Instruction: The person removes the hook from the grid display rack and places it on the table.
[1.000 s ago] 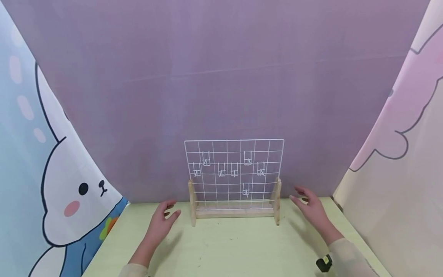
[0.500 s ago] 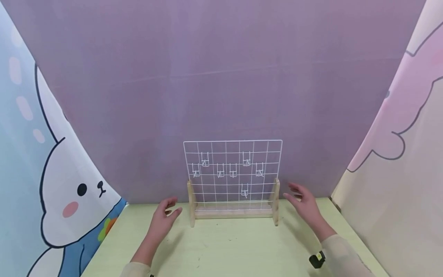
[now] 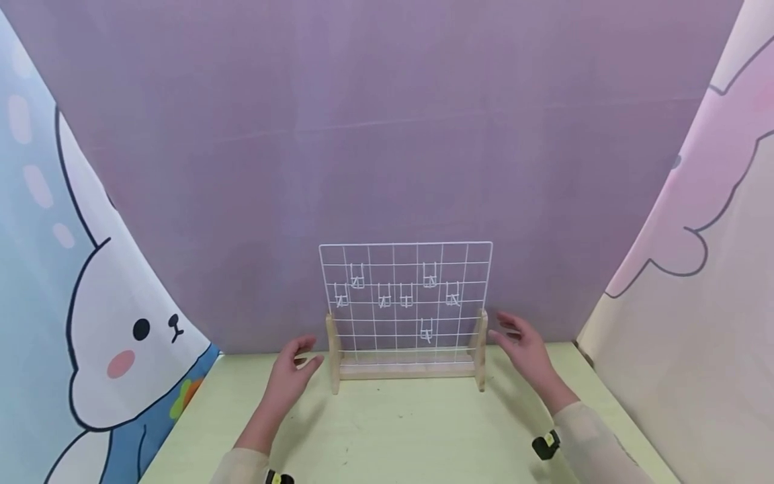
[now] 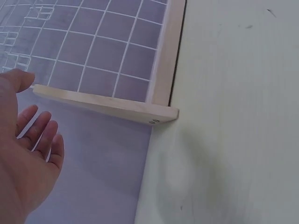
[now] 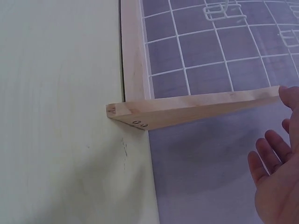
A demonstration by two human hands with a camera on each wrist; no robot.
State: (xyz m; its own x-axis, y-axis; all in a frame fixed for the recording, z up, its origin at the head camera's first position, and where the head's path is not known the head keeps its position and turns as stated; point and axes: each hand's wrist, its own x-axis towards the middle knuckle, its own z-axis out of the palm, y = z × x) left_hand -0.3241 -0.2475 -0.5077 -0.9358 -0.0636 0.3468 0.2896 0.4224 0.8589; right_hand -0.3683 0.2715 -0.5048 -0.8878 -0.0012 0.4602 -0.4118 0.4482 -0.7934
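Flanking rack (image 3: 405, 306) edges — open hands (image 3: 289, 376)

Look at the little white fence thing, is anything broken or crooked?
Nothing stands out. The white wire grid stands upright in its wooden stand on the green table, its small hooks hanging straight. Both open hands, left hand and right hand, are beside it.

Both arms wear long, loose sleeves of pale cream fabric, the left cream sleeve (image 3: 238, 467) and the right cream sleeve (image 3: 589, 447) ending at the wrists. Behind each bare hand sits a small black wrist device with yellow markings, the left one (image 3: 278, 478) and the right one (image 3: 546, 444).
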